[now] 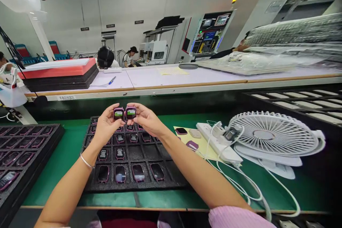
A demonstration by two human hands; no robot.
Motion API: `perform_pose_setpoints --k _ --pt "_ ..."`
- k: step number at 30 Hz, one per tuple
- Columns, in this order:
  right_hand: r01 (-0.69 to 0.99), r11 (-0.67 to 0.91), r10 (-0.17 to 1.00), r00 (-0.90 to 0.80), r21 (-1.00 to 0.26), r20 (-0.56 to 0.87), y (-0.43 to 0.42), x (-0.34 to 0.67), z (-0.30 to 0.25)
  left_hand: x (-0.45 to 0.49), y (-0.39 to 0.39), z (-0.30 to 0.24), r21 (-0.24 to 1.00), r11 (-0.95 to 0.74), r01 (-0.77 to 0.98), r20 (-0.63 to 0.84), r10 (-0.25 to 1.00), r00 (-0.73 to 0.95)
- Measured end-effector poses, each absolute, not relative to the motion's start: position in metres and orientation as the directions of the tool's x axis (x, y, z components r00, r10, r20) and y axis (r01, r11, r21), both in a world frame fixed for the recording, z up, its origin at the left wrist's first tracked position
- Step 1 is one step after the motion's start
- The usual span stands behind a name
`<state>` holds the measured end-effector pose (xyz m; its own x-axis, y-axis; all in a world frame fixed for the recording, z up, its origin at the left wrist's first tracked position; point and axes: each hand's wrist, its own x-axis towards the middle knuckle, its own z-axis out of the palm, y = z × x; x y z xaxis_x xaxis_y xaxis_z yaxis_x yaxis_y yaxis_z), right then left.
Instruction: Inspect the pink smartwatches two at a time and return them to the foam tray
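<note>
My left hand [108, 123] is closed on a purple smartwatch body [118, 114], gripped between thumb and fingers. In my right hand [144, 119] a second purple smartwatch body [130, 113] is pinched the same way. The two are held side by side, screens toward me and lit with a green band. Below them lies a black foam tray [128, 186] with watch bodies in many pockets. Several of those show white text, while the front row [138, 172] has dark screens. My forearms hide part of the tray.
Another foam tray [60, 130] with watches stands at the left. To the right are a power strip [219, 146] with white cables, a white fan [272, 133] and yellow paper [213, 154] under small parts. Behind runs a raised shelf [149, 78] with foam sheets [61, 74] and wrapped trays [267, 57].
</note>
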<state>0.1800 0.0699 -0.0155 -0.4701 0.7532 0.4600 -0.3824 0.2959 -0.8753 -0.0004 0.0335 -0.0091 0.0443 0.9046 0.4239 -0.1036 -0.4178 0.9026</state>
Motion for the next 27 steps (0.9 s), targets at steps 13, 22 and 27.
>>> perform_pose_setpoints --k 13,22,27 --pt "-0.380 0.161 0.799 -0.492 -0.911 0.347 0.077 0.181 -0.059 -0.003 0.038 -0.044 0.948 -0.308 -0.081 0.312 0.949 0.043" --pt "-0.360 0.184 0.806 -0.478 -0.915 0.350 0.080 0.181 -0.065 -0.004 0.039 -0.047 0.955 -0.288 -0.077 0.293 0.954 0.062" --pt "-0.358 0.193 0.801 -0.480 -0.913 0.358 0.082 0.182 -0.065 -0.003 0.040 -0.047 0.958 -0.275 -0.084 0.280 0.958 0.065"
